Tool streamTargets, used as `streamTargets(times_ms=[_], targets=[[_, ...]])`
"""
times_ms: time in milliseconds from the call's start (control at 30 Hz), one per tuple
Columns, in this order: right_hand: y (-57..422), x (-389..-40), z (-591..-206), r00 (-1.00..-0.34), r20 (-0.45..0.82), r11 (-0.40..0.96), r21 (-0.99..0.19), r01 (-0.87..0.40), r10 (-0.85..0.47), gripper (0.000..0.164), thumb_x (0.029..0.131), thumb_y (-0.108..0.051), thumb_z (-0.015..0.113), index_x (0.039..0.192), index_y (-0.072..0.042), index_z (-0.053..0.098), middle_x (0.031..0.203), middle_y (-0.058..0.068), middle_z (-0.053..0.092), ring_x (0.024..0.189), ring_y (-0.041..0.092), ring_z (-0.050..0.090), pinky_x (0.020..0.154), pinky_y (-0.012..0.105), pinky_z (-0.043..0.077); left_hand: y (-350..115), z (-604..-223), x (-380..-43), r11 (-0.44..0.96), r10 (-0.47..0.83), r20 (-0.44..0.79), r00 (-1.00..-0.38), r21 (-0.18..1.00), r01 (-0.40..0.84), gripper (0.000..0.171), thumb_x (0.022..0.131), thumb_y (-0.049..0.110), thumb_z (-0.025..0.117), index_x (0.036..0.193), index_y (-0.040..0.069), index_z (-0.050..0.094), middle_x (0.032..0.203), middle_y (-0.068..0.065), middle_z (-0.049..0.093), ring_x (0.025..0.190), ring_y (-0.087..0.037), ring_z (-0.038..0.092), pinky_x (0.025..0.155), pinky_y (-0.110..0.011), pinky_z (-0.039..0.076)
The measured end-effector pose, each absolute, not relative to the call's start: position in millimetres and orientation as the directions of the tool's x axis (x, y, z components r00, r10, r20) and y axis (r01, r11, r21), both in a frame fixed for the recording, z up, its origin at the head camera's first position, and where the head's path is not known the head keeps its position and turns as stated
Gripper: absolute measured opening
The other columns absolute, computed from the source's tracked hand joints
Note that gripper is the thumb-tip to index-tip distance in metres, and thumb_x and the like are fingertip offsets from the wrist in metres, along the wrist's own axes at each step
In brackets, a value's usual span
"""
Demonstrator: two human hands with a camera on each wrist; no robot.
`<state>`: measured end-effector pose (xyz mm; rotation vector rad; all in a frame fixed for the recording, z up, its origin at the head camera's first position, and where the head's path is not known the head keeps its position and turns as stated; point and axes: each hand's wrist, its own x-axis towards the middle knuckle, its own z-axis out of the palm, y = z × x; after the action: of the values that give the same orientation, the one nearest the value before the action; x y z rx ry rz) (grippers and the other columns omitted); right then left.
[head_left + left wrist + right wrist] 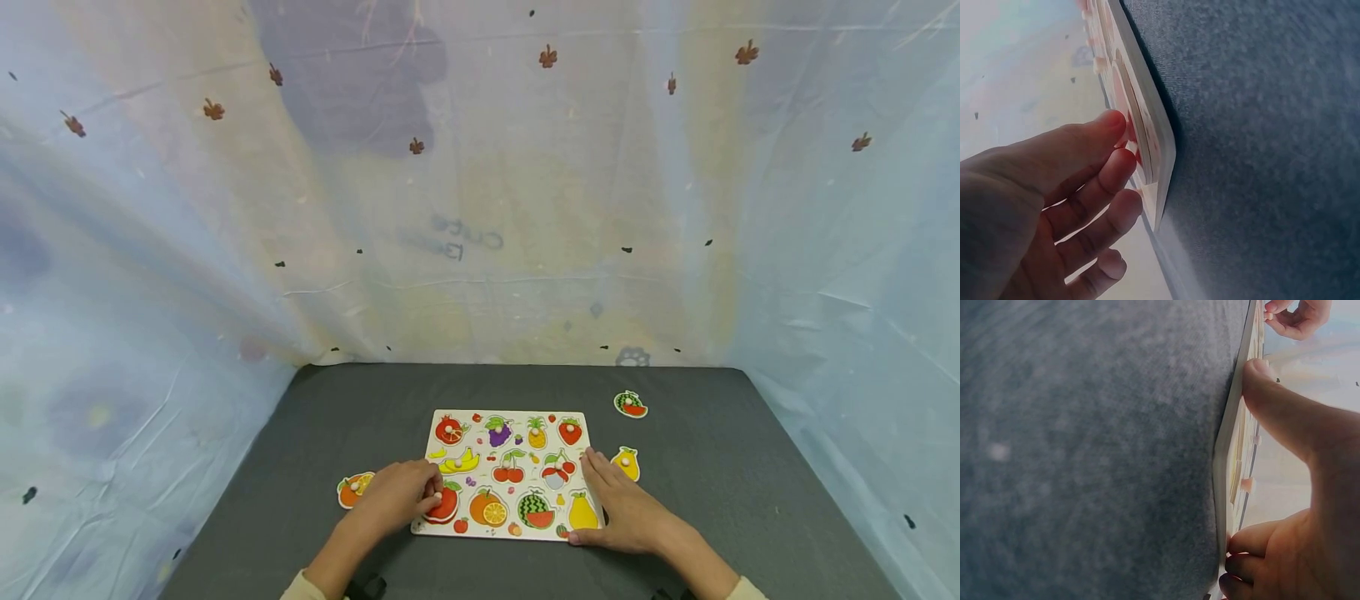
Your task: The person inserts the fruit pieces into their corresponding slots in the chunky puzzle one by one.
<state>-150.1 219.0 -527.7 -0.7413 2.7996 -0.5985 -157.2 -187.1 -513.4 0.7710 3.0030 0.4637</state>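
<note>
A white wooden fruit puzzle board (480, 533) lies flat on the dark table. At its near left corner my left hand (405, 492) pinches the small knob of a red apple piece (447, 506) between thumb and index finger. In the left wrist view the apple piece (1140, 134) sits at the board's corner, with the other fingers loosely curled beside it. My right hand (630, 508) rests on the board's right side. Its fingers are extended along the right edge, and the thumb (1263, 384) lies over the near edge, close to the pear picture (582, 511).
An orange piece (348, 493) lies left of the board, partly behind my left hand. To the right are a yellow pear piece (626, 463) and, farther back, a watermelon piece (631, 405). Patterned sheeting (480, 208) encloses the grey-black table (712, 450) at the back and sides.
</note>
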Motion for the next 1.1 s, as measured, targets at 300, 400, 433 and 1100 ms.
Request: streamTargets(times_ms=[300, 400, 433, 1100], targets=[[217.7, -149.9, -526.1, -0.861, -0.096, 0.798, -0.439, -0.413, -0.499, 0.129, 0.082, -0.074, 0.081, 0.167, 0.005, 0.025, 0.176, 0.023, 0.022, 0.162, 0.043, 0.024, 0.128, 0.063, 0.024, -187.4, -515.6, -157.7, 0.838, 0.47, 0.06, -0.881, 0.283, 0.466, 0.023, 0.092, 0.024, 0.087, 0.089, 0.024, 0.064, 0.074, 0.015, 0.049, 0.063, -0.001, 0.042, 0.06, -0.025, 0.039], [217.2, -149.5, -525.4, -0.862, -0.097, 0.797, -0.441, -0.412, -0.498, 0.129, 0.082, -0.073, 0.081, 0.167, 0.005, 0.025, 0.176, 0.023, 0.021, 0.162, 0.044, 0.024, 0.128, 0.063, 0.024, -187.5, -515.1, -157.5, 0.837, 0.472, 0.058, -0.88, 0.285, 0.468, 0.024, 0.092, 0.025, 0.088, 0.089, 0.024, 0.064, 0.074, 0.016, 0.048, 0.063, -0.001, 0.042, 0.06, -0.025, 0.039], [217.1, -149.3, -525.2, -0.862, -0.098, 0.798, -0.442, -0.41, -0.498, 0.129, 0.082, -0.073, 0.081, 0.167, 0.005, 0.025, 0.176, 0.023, 0.021, 0.162, 0.044, 0.024, 0.128, 0.063, 0.024, -187.3, -515.0, -157.3, 0.836, 0.473, 0.056, -0.879, 0.286, 0.468, 0.024, 0.092, 0.025, 0.088, 0.089, 0.024, 0.064, 0.074, 0.016, 0.048, 0.063, -0.001, 0.042, 0.06, -0.025, 0.039], [217.7, -148.7, -526.3, -0.862, -0.093, 0.801, -0.43, -0.417, -0.498, 0.128, 0.082, -0.073, 0.081, 0.168, 0.005, 0.025, 0.176, 0.023, 0.021, 0.161, 0.043, 0.024, 0.128, 0.063, 0.024, -187.8, -516.0, -156.6, 0.832, 0.477, 0.042, -0.878, 0.299, 0.466, 0.024, 0.092, 0.026, 0.088, 0.089, 0.024, 0.064, 0.075, 0.014, 0.051, 0.063, -0.001, 0.043, 0.06, -0.026, 0.039]])
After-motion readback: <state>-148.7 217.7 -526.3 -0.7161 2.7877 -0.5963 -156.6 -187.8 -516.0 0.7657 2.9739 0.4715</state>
